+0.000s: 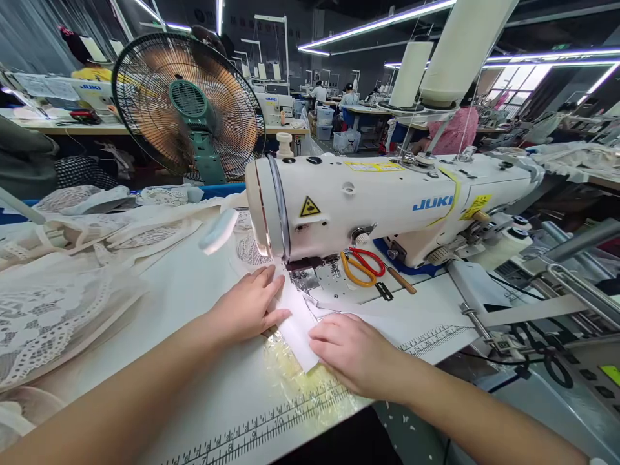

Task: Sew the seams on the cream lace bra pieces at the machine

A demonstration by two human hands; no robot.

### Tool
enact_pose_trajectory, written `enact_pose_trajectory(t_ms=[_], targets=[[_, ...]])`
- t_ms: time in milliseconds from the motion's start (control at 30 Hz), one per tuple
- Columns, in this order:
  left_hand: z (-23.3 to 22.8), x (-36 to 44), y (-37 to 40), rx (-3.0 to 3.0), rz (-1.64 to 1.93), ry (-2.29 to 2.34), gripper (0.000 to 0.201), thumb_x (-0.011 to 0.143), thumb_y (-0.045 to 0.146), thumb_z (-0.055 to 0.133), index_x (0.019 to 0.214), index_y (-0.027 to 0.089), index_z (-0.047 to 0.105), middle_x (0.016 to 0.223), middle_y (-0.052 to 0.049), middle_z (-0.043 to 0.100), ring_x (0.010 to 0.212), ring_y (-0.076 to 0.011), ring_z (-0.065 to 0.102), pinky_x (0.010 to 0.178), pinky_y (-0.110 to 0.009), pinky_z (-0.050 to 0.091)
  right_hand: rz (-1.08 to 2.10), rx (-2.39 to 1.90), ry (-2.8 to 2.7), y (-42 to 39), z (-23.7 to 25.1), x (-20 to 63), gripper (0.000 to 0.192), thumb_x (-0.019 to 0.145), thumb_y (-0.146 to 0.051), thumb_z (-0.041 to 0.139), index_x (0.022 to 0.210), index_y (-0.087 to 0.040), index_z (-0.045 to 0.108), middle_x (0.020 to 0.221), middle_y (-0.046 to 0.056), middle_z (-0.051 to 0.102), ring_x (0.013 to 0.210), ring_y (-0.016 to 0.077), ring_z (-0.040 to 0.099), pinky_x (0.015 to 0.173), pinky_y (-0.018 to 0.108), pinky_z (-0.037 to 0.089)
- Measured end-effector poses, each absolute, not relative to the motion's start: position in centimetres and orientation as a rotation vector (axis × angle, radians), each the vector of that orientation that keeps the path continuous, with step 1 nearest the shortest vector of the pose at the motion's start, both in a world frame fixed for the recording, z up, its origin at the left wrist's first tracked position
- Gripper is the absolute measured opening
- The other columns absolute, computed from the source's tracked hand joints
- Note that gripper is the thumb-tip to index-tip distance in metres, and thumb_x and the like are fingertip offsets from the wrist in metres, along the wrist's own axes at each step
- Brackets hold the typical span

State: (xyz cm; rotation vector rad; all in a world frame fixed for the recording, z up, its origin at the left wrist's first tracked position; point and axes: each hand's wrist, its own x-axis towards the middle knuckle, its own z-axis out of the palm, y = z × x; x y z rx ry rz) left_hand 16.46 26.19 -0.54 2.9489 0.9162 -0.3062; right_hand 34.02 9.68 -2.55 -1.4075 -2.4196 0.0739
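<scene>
White strip point(298, 330) pressed flat by half-spread left hand point(256, 300), near end touched by loosely curled right hand point(351, 351), grip not discernible, by tabletop's point(179, 284) front edge

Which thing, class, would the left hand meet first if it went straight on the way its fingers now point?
Most likely the needle end of the JUKI sewing machine, just ahead of the left hand; depth is unclear, so it might slip underneath instead.
</scene>
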Motion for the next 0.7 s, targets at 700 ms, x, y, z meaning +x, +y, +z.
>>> enact_pose_trajectory(t_ms=[700], targets=[[-1.4, 15.4, 19.9, 2.863, 0.352, 0.194, 0.020, 0.084, 0.017, 0.045, 0.092, 0.016, 0.064, 0.084, -0.008, 0.059, 0.078, -0.0219, 0.053, 0.070, -0.038, 0.049, 0.066, -1.474, -2.297, 9.7, -2.6, 35.0, 0.018, 0.089, -0.019, 0.047, 0.091, -0.016, 0.065, 0.094, 0.007, 0.063, 0.086, 0.0197, 0.051, 0.076, 0.032, 0.044]])
